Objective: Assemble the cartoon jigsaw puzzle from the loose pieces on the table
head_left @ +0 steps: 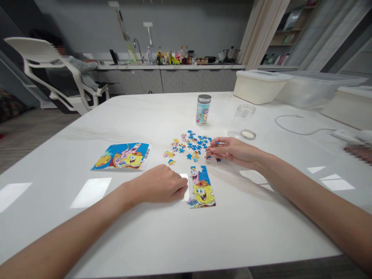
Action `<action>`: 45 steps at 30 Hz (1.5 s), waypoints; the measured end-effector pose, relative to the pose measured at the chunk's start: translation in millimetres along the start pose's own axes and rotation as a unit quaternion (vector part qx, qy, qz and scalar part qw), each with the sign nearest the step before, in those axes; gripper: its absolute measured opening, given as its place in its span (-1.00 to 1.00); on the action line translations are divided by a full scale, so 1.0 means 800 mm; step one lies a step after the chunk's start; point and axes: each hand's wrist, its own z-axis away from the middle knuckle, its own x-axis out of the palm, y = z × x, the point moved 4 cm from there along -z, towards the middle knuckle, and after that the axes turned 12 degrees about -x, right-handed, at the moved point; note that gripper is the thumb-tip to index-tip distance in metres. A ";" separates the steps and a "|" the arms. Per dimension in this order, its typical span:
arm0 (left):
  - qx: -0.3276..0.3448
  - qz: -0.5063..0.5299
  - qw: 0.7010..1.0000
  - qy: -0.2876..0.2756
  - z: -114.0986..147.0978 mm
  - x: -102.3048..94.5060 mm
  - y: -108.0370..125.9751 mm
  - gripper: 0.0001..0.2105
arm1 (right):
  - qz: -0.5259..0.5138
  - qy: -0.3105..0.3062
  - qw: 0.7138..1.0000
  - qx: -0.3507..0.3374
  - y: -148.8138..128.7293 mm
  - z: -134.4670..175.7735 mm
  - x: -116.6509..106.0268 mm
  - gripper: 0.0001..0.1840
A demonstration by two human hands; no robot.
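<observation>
The left hand (167, 184) is curled into a loose fist on the tabletop (157, 236), its thumb side just beside the partly joined puzzle (203, 192), which lies to its right. The right hand (236, 152) reaches in at the right edge of the loose pieces (198, 147), its thumb and fingertips drawn close together; whether a piece is pinched between them, I cannot tell. Most loose pieces spread left of and beyond those fingertips, and the puzzle lies nearer the person than that hand. The picture sheet (130, 158) is beyond and left of the fist. Beyond the right hand stand the printed jar (203, 110) and the clear jar (240, 119), with a lid (248, 134) nearer.
</observation>
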 end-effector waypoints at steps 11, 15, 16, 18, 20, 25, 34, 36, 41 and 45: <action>0.009 -0.001 1.000 0.011 0.000 -0.001 0.001 -0.72 | 0.000 -0.008 1.000 -0.011 -0.003 0.002 0.004 -0.75; 0.007 -0.004 1.000 0.006 0.000 0.000 0.000 -0.73 | -0.007 -0.007 1.000 -0.010 -0.002 0.002 0.003 -0.73; 0.005 -0.003 1.000 0.005 0.000 0.001 0.000 -0.74 | -0.009 -0.004 1.000 -0.009 -0.002 0.002 0.002 -0.73; 0.004 -0.001 1.000 0.005 0.000 0.001 0.000 -0.75 | -0.015 0.004 1.000 -0.005 -0.002 0.002 0.002 -0.74; 0.004 0.003 1.000 0.007 0.001 0.001 0.000 -0.74 | -0.021 0.008 1.000 -0.001 -0.002 0.002 0.002 -0.76; 0.005 0.007 1.000 0.006 0.001 0.000 0.000 -0.74 | -0.017 0.015 1.000 0.014 -0.002 0.002 0.002 -0.77; 0.009 -0.009 1.000 0.011 0.000 0.000 0.001 -0.71 | -0.008 0.021 1.000 0.014 -0.003 0.003 0.003 -0.77; 0.010 -0.007 1.000 0.014 0.000 0.000 0.001 -0.71 | -0.010 0.018 1.000 0.012 -0.004 0.003 0.003 -0.77; 0.012 -0.011 1.000 0.008 0.001 0.000 0.000 -0.72 | -0.010 -0.011 1.000 0.011 -0.005 0.004 0.005 -0.71; 0.012 -0.013 1.000 0.006 0.000 0.000 0.001 -0.73 | 0.002 -0.013 1.000 0.008 -0.005 0.004 0.003 -0.64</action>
